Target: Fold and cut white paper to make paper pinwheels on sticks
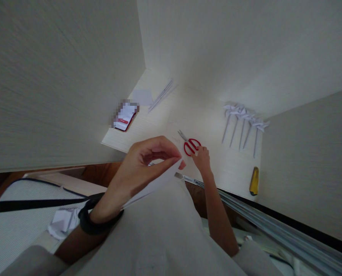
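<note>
A: White paper sheet (156,184) pinched in left hand (142,165), thumb against fingertips, held up above the lap, short of the tabletop (216,168) edge.

B: Right hand (202,157)?

A: Reached out to the red scissors (191,146) on the tabletop, fingers at the handle loops; whether they have closed on them, I cannot tell.

B: Risks?

A: Sheet sags from a one-corner pinch, so it could crease or slip. Blades point away (good), but a hurried lift might sweep the paper pinwheels (244,126) lying to the right.

B: Else?

A: Yellow cutter (254,181) near the edge, phone (126,116) far left, black wristband (97,218) on the left wrist
</note>
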{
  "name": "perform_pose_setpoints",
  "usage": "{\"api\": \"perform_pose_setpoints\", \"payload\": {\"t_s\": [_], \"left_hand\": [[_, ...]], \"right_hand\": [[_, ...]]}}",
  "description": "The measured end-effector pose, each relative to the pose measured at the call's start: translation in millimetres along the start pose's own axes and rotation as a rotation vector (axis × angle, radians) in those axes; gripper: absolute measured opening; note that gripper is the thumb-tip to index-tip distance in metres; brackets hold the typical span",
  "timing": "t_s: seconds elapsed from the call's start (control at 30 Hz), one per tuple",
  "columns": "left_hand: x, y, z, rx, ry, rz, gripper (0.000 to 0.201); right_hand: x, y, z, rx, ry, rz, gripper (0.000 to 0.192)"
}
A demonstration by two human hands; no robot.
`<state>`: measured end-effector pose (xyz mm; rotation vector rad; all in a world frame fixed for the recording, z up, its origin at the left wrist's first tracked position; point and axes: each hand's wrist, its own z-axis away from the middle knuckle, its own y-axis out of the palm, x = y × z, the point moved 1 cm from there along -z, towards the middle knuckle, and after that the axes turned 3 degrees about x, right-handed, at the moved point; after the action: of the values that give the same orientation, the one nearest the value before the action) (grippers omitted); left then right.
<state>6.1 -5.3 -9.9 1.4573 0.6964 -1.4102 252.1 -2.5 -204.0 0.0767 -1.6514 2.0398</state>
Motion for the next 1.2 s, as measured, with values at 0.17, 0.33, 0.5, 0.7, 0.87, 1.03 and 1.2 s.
{"api": "perform_pose_setpoints", "payload": {"t_s": [0.17, 0.33, 0.5, 0.7, 0.87, 1.03, 1.2], "left_hand": [[2.3, -1.6, 0.6, -0.026, 0.02, 0.079, 0.008], [6.3, -6.1, -1.0, 0.013, 0.137, 0.122, 0.005], [5.5, -7.6, -0.6, 0.0, 0.164, 0.093, 0.006], [2.6, -5.7, 3.4, -0.022, 0.165, 0.065, 0.007], [-1.9, -5.3, 6.4, -0.055, 0.154, 0.033, 0.009], [-7.7, -3.3, 10.4, -0.068, 0.165, 0.014, 0.008], [-10.6, -1.7, 14.8, -0.086, 0.205, -0.008, 0.007]], "right_hand": [[-0.1, 18.1, -7.5, -0.025, 0.039, 0.137, 0.032], [2.2, 19.6, -17.1, -0.059, 0.032, 0.173, 0.037], [4.2, 17.4, -26.7, -0.031, 0.007, 0.064, 0.026], [2.2, 6.8, -27.2, 0.01, 0.026, -0.247, 0.021], [23.1, -19.6, -14.6, 0.065, -0.038, -0.606, 0.024], [57.7, -73.3, 19.3, 0.124, -0.171, -0.832, 0.028], [84.2, -123.9, 63.2, 0.118, -0.46, -0.859, 0.024]]}}
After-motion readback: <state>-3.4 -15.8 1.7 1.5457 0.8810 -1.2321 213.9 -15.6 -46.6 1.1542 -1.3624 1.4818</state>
